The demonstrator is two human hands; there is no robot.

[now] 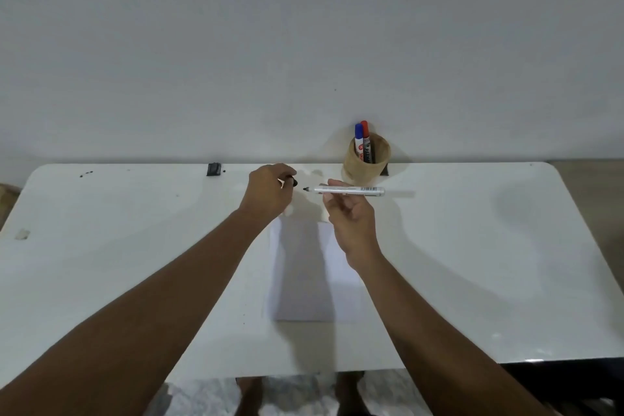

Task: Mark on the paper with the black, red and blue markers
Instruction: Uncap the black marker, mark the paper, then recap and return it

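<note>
We are holding the black marker [347, 190] level in our right hand [351, 223], pinched mid-barrel, its bare tip pointing to nine o'clock. Our left hand [268, 192] is gripping its cap [293, 182], just off the tip. The marker is looking light, stiff and slick, so we are favouring a grip nearer the tip. The paper [314, 273], thin and apt to slide, is lying on the desk [472, 263] below. At one o'clock, the cup [366, 160] is keeping the red [364, 132] and blue [358, 135] markers; nothing is blocking us.

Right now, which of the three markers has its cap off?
The black marker, held level in the right hand; the left hand holds its cap. The red marker and blue marker stand capped in the holder.
</note>
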